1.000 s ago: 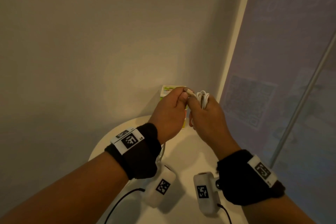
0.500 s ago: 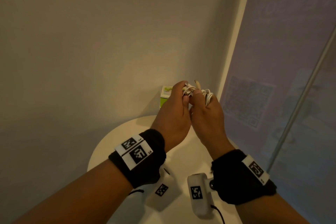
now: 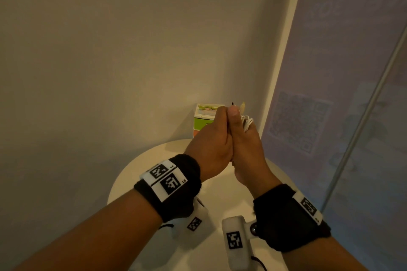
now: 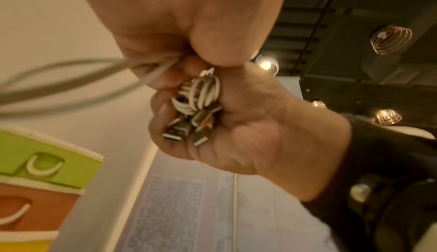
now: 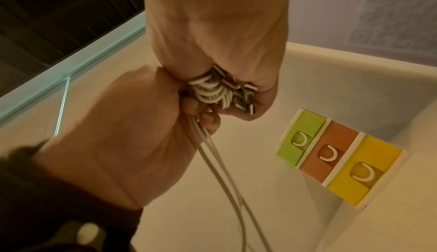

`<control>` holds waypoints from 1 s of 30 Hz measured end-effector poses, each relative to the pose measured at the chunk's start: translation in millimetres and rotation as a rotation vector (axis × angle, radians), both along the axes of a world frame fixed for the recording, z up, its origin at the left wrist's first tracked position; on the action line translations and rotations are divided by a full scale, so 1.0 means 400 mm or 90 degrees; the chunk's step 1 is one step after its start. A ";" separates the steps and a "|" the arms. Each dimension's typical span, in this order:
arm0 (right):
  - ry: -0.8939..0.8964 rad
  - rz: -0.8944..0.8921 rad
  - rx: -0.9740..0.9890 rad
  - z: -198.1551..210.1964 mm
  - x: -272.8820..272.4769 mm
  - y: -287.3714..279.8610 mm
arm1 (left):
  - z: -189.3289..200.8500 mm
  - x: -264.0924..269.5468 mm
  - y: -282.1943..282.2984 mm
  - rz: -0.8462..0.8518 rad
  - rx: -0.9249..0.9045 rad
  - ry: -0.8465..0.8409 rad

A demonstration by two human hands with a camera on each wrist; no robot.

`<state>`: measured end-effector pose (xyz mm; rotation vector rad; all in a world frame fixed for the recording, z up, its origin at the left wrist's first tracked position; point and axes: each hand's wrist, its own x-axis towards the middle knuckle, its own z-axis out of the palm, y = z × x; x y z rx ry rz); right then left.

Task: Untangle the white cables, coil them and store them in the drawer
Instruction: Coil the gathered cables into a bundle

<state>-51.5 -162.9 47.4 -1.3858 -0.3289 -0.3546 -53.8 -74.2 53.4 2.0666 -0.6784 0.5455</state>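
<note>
Both hands, left hand (image 3: 212, 141) and right hand (image 3: 244, 138), clamp the thin white cable bundle (image 4: 201, 95), its loose strands (image 5: 220, 159) trailing down toward the near round white table (image 3: 141, 167).

This looks like a café or shop corner, not a home. A small round white table (image 3: 141, 174) stands pushed into the corner where a plain cream wall (image 3: 110, 50) meets a frosted glass partition (image 3: 343, 72) printed with a large QR code (image 3: 297, 123), as on a shopfront. Overhead, the left wrist view shows a dark open ceiling (image 4: 354, 4) with exposed beams, hung with several wire-cage pendant lamps (image 4: 390, 39) that glow warm. At the table's far edge, against the wall, stands a small coloured drawer unit (image 5: 338, 159).
</note>
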 end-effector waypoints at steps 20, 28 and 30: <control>0.127 -0.073 0.157 -0.014 0.045 -0.014 | -0.020 0.007 0.031 -0.155 0.000 0.129; 0.090 -0.176 0.174 -0.002 0.075 -0.058 | -0.047 0.003 0.026 -0.066 -0.209 0.160; 0.083 -0.164 0.185 0.000 0.084 -0.083 | -0.057 0.006 0.041 -0.041 -0.157 0.144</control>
